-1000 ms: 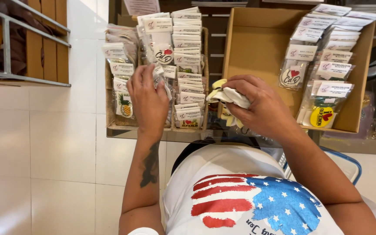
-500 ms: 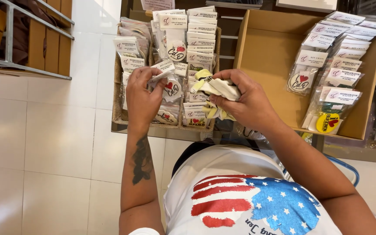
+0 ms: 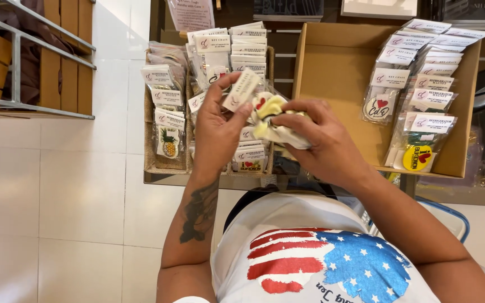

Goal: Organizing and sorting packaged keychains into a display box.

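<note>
My left hand [image 3: 217,129] pinches a small clear packet with a white header card [image 3: 241,90], lifted above the rows of similar packets. My right hand [image 3: 324,143] grips a bundle of several such packets [image 3: 273,120], with yellow and white items showing through the plastic. The two hands are close together over the middle basket of packets [image 3: 248,160]. A shallow woven tray [image 3: 164,165] at the left holds more packets, one with a pineapple picture [image 3: 168,147].
A cardboard box [image 3: 338,73] at the right holds a leaning row of clear packets [image 3: 416,95]. The trays sit on a glass shelf edge [image 3: 197,179]. Wooden crates on a metal rack [image 3: 35,62] stand at the left over white floor tiles [image 3: 57,224].
My left hand has lifted a single packet up out of the rows and brought it toward the bundle. My right hand has moved slightly right with the bundle.
</note>
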